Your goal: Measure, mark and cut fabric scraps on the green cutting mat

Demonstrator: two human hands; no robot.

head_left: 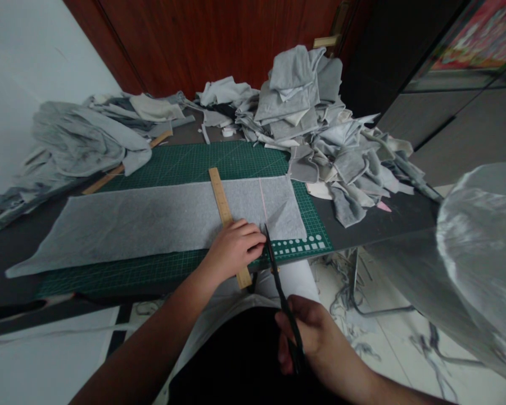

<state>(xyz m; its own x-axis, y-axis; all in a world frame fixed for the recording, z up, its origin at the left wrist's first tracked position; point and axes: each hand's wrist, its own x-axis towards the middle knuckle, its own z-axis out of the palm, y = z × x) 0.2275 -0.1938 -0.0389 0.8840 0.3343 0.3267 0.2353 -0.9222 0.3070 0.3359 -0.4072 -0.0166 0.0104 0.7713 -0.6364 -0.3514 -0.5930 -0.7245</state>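
Note:
A long piece of grey fabric (152,222) lies across the green cutting mat (248,158), with a pale pink line drawn near its right end. Over the fabric's near edge, my left hand (233,250) is closed, its fingers bent together at the cloth beside the line. Beneath that hand a wooden ruler (220,197) runs across the fabric and past the table edge. My right hand (307,332) grips black scissors (279,287) by the handles. Their blades point away from me and meet the fabric's near edge at the pink line, where the cloth is creased.
Heaps of grey fabric scraps (295,107) cover the table's back right. Bunched grey cloth (80,138) lies at the left, over another wooden strip (105,179). A large translucent plastic bag (483,253) stands at the right. Offcuts (346,287) litter the floor.

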